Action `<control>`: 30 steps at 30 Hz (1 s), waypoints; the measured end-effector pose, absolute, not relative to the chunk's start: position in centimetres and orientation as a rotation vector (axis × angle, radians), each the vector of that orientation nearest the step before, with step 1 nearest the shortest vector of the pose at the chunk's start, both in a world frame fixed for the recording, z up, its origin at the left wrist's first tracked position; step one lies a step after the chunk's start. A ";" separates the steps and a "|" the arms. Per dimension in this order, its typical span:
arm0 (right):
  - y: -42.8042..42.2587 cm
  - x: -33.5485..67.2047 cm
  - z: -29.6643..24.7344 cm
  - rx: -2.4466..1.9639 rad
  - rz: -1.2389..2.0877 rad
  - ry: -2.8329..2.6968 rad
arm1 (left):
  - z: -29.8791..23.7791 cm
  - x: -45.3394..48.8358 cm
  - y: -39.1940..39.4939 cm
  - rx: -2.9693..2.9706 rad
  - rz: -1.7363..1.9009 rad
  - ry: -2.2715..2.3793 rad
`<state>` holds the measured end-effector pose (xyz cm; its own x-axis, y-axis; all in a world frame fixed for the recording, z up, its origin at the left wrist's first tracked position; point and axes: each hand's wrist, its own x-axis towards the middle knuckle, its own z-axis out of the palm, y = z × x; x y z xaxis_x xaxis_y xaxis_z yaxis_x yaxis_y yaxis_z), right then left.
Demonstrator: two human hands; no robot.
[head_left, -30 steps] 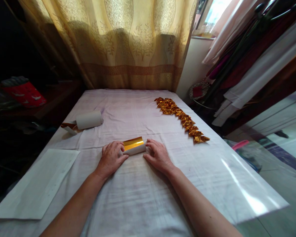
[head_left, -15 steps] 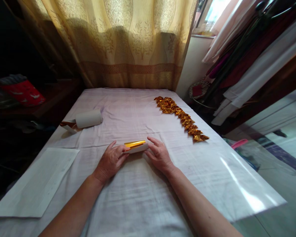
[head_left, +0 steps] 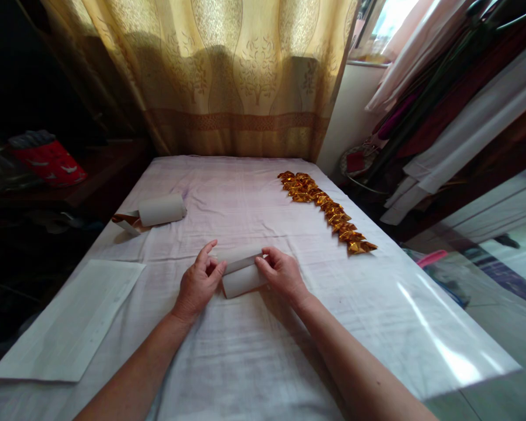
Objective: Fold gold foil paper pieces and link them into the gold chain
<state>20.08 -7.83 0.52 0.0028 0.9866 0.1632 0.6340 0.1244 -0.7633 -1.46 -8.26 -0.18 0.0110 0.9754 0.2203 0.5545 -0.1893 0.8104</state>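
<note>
No text, label, brand, number or sign could be read — the white paper sheet (head_left: pixel 65 327) at the left bore a few faint marks near its right-hand edge, too small and pale to make out, and the red container (head_left: pixel 48 162) on the dark side surface (head_left: pixel 118 155) showed only white bird-like prints — pictures, with no legible lettering among them

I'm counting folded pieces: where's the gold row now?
In the head view, the row of gold pieces lies along the right side of the white cloth, beyond the right hand.
</note>
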 end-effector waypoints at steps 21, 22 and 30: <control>-9.6 22.4 0.9 -1.433 0.815 -2.019 | -1.1 -0.2 -10.4 2.585 0.528 1.302; -9.9 22.5 0.9 -1.397 0.774 -2.069 | -1.1 -0.3 -10.4 2.579 0.533 1.299; -10.4 21.7 0.6 -1.370 0.343 -2.307 | -1.1 -0.7 -10.0 2.548 0.564 1.284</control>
<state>21.73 -10.41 0.56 -0.4168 0.8772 0.2383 0.7699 0.4800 -0.4205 -0.74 -10.03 -1.11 0.5415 0.8078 0.2329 0.7182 -0.5885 0.3714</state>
